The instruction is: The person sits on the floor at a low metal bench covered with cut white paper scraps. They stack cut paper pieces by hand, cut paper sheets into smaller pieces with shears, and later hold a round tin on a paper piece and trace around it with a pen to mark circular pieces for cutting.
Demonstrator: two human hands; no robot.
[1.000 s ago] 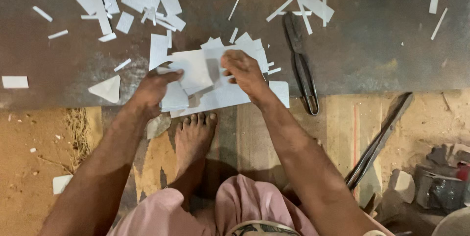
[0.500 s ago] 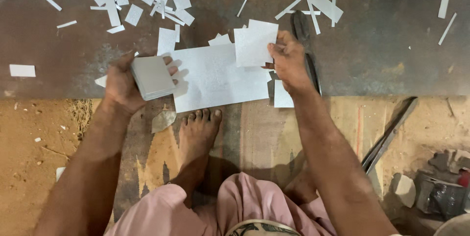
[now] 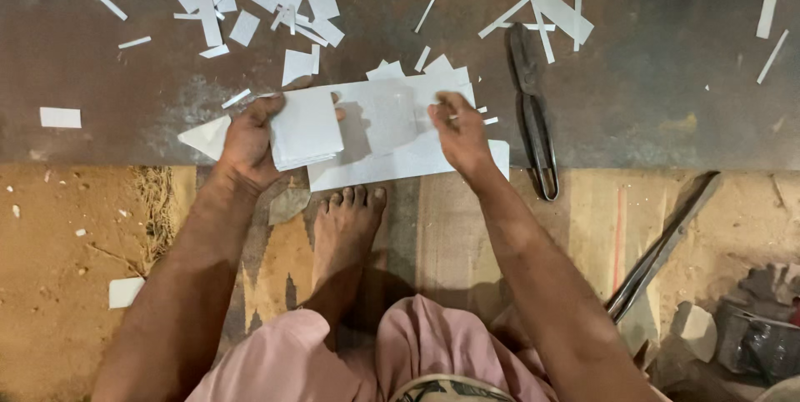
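While my left hand [image 3: 250, 145] clamps a stack of white cut sheets [image 3: 307, 129], my right hand [image 3: 460, 134] pinches a white sheet [image 3: 385, 119] just right of it. Both lie on the dark metal plate [image 3: 650, 94], with shears [image 3: 533, 119] further right.

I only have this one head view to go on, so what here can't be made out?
- Head view: how many sheets are in the white stack; the left hand covers its near edge.
- What the right hand fingers pinch; they curl over the large white sheet.
- Lower end of the long metal bar; the right forearm hides it.
- Grey objects at the lower right corner: dim, cut by the frame edge.
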